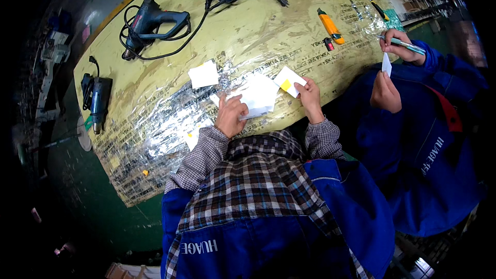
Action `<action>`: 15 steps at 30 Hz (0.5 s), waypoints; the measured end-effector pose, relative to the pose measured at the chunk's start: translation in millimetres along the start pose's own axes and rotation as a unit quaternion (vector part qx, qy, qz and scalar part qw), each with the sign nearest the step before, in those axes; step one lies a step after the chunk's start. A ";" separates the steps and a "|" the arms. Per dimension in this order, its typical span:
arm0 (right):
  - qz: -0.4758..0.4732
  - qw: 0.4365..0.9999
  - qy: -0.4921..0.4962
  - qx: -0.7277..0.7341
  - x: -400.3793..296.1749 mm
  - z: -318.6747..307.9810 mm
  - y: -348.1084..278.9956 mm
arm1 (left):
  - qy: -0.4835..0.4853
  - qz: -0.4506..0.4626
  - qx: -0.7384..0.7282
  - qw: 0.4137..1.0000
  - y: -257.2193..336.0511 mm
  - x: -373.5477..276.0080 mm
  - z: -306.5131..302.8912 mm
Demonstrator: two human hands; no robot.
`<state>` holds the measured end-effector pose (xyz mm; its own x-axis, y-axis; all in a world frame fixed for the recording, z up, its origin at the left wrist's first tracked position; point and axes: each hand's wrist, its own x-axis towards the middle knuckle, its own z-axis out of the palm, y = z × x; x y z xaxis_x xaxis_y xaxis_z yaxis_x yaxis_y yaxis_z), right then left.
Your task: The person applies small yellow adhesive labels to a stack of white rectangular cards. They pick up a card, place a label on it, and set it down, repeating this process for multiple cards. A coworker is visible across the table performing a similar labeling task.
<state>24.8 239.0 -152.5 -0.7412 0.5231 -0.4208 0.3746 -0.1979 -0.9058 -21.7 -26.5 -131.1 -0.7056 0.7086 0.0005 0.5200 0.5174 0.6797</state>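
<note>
My right hand [311,99] pinches a white paper card [291,78] with a yellow patch, thumb on top, at the right side of the papers. A loose pile of white sheets [257,90] lies before me, washed out by glare. At its left edge, my left hand [231,115] touches the papers with bent fingers; whether it grips one is hidden. Beyond that hand sits another small white stack [204,74]. A further white piece with a yellow mark [192,139] lies partly under my left sleeve.
Corded heat guns [149,27] lie on the left and far side of the tape-covered table [186,42]. An orange utility knife [330,26] and a small black-and-red object [328,43] are ahead right. At right, a co-worker's hands [387,92] hold a pen [407,44] and folded paper.
</note>
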 end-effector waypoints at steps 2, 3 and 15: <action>-0.031 0.996 0.028 -0.081 2.0 -4.5 2.5 | -0.001 0.019 -0.009 1.000 -4.5 -0.3 8.0; -0.061 0.983 0.055 -0.162 2.6 -5.7 4.2 | 0.009 0.039 0.003 0.999 -7.0 -2.6 12.9; -0.341 0.790 -0.137 -0.491 -22.0 46.5 -30.1 | 0.093 0.034 0.103 0.990 10.0 -22.2 11.0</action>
<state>3.9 194.8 -118.3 -0.9995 0.0055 0.0313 -0.0111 0.8616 -0.5075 4.4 -31.7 -132.4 -0.7322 0.6545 0.1884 0.6428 0.5727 0.5087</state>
